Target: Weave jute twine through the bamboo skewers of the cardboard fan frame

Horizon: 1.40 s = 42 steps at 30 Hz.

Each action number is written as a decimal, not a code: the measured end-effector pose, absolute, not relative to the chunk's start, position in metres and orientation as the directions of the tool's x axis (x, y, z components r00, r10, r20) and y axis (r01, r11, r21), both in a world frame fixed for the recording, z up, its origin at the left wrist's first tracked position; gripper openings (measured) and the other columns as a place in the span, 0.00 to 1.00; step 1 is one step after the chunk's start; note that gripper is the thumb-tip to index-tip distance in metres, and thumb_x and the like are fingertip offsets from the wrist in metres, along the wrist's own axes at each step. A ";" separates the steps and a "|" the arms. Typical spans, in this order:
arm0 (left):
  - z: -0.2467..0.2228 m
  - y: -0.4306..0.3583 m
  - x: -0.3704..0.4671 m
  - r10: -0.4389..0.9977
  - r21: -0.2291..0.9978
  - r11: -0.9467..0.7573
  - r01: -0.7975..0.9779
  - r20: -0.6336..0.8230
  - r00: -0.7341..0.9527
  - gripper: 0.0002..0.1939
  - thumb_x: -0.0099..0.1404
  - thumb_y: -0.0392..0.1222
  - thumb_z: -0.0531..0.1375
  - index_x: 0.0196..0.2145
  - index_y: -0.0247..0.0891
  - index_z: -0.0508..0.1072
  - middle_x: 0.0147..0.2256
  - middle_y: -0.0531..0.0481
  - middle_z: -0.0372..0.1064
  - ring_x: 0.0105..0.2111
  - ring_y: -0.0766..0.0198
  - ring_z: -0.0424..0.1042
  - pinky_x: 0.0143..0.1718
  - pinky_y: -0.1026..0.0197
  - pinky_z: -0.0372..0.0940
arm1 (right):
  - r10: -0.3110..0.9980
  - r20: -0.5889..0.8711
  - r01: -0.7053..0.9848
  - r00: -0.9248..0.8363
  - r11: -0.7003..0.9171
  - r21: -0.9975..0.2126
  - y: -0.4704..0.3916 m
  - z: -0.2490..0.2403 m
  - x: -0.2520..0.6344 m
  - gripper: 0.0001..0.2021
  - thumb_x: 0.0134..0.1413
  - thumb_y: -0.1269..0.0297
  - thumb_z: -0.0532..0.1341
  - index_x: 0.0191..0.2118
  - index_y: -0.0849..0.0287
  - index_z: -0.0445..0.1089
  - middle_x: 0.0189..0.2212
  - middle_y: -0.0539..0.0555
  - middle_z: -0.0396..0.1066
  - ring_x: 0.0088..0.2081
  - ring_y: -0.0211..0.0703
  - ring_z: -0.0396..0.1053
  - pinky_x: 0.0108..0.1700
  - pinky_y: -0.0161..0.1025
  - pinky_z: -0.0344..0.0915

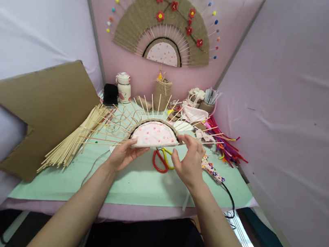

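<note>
My left hand grips the lower left corner of a half-round fan base, thumb on its front. The base has pink dotted fabric, a black cord along its curve and a brown edge. Thin wooden sticks fan out from that curve on every side. At the right corner, my right hand has its thumb and fingers apart, with the index fingertip at the base's edge; whether it touches is hard to tell. Beneath the base lie scissors with red and yellow handles.
Left on the table are a bundle of sticks and a large cardboard sheet. A flowered glue gun with a black cord and colourful pipe cleaners lie right. Behind stand a bottle and a twine roll; a finished fan hangs above.
</note>
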State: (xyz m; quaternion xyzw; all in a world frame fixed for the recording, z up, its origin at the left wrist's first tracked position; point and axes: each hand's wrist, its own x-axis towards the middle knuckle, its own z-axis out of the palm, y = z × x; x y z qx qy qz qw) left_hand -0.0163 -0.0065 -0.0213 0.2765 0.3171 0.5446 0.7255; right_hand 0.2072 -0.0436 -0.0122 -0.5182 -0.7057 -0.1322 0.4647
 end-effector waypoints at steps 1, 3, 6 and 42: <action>-0.022 -0.006 -0.016 0.965 0.746 0.254 -0.615 -0.158 0.207 0.09 0.60 0.34 0.60 0.38 0.33 0.77 0.41 0.41 0.77 0.47 0.53 0.75 0.53 0.51 0.69 | 0.608 0.794 0.856 -0.008 0.415 -0.309 -0.044 -0.012 0.208 0.29 0.53 0.66 0.59 0.60 0.57 0.52 0.51 0.60 0.70 0.55 0.54 0.62 0.55 0.54 0.54; -0.022 -0.006 -0.016 0.965 0.743 0.258 -0.617 -0.164 0.206 0.08 0.60 0.34 0.60 0.37 0.33 0.78 0.41 0.41 0.78 0.47 0.53 0.75 0.53 0.51 0.69 | 0.589 0.808 0.854 0.016 0.412 -0.317 -0.047 -0.011 0.210 0.31 0.53 0.65 0.59 0.61 0.57 0.50 0.53 0.61 0.68 0.56 0.55 0.62 0.56 0.55 0.54; -0.023 -0.006 -0.016 0.967 0.739 0.253 -0.624 -0.171 0.189 0.08 0.60 0.33 0.60 0.36 0.32 0.78 0.40 0.42 0.78 0.45 0.54 0.76 0.52 0.53 0.70 | 0.543 0.839 0.844 -0.019 0.459 -0.277 -0.052 -0.013 0.210 0.30 0.53 0.67 0.59 0.60 0.56 0.50 0.50 0.59 0.71 0.54 0.54 0.63 0.56 0.54 0.54; -0.022 -0.007 -0.016 0.965 0.784 0.248 -0.569 -0.148 0.217 0.09 0.60 0.33 0.60 0.38 0.32 0.78 0.41 0.43 0.78 0.41 0.57 0.77 0.47 0.57 0.72 | 0.556 0.831 0.752 0.008 0.544 -0.371 -0.058 -0.016 0.216 0.15 0.59 0.73 0.53 0.51 0.55 0.61 0.41 0.55 0.73 0.47 0.47 0.68 0.50 0.49 0.62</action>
